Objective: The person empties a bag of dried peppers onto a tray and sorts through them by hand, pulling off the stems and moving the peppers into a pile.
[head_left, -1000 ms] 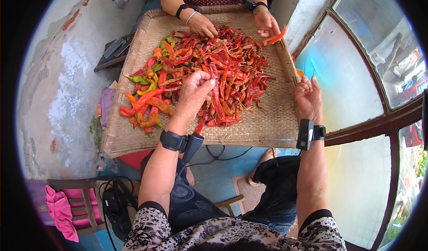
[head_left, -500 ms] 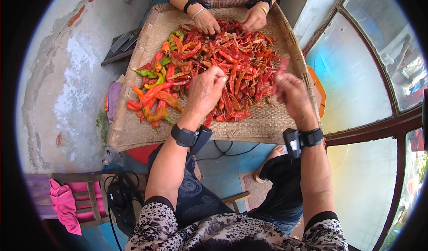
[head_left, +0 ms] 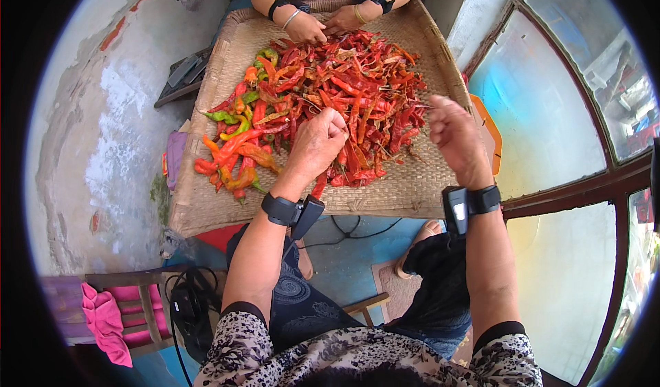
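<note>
The left hand (head_left: 317, 143) rests curled on the heap of red chillies (head_left: 344, 105) near the woven tray's (head_left: 412, 194) front edge, fingers closed among them. The right hand (head_left: 454, 136) hovers loosely curled over the tray's right edge; whether it holds anything cannot be told.

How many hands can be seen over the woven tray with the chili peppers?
4. The person's left hand and right hand are over the near side of the woven tray; a co-worker's two hands are at the far edge.

One woven tray (head_left: 385, 198), one chili pile (head_left: 330, 105), four hands, four wrist devices.
</note>
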Motion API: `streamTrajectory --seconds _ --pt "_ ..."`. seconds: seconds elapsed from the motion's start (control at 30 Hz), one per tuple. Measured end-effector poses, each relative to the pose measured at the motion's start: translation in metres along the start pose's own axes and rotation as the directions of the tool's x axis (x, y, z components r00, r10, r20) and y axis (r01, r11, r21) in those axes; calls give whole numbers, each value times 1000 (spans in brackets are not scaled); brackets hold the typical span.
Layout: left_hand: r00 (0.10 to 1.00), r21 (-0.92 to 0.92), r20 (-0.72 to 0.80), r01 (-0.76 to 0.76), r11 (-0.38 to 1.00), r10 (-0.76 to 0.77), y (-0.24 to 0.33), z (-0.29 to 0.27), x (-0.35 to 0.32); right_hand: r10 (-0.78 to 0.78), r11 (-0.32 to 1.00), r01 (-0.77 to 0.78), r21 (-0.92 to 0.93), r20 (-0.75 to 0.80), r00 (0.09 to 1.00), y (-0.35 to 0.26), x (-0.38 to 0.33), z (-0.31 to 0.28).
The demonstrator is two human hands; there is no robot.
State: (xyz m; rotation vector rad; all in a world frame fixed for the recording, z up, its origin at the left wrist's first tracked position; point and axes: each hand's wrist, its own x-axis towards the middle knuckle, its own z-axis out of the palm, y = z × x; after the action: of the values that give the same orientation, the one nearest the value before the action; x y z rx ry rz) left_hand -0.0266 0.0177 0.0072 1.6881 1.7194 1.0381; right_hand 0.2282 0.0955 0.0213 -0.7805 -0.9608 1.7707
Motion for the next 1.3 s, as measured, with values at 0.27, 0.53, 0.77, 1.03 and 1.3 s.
streamTrajectory --seconds 0.27,0.53,0.77,1.03,1.3 --pt "999 208 -14 41 977 -39 -10 2 -3 257 794 -39 -607 277 926 49 -18 52" --pt "997 -293 67 49 955 -30 8 -8 -9 184 766 36 -641 273 944 53 -24 68" --pt "988 -424 145 112 899 -55 13 -6 -10 104 824 48 -565 233 967 43 -21 58" --pt "993 150 97 -86 985 72 8 -3 -11 -2 993 1 -118 -8 1000 14 -8 22" --pt "975 92 167 -164 982 147 18 1 -13 -73 985 103 136 -206 976 -17 8 -33"
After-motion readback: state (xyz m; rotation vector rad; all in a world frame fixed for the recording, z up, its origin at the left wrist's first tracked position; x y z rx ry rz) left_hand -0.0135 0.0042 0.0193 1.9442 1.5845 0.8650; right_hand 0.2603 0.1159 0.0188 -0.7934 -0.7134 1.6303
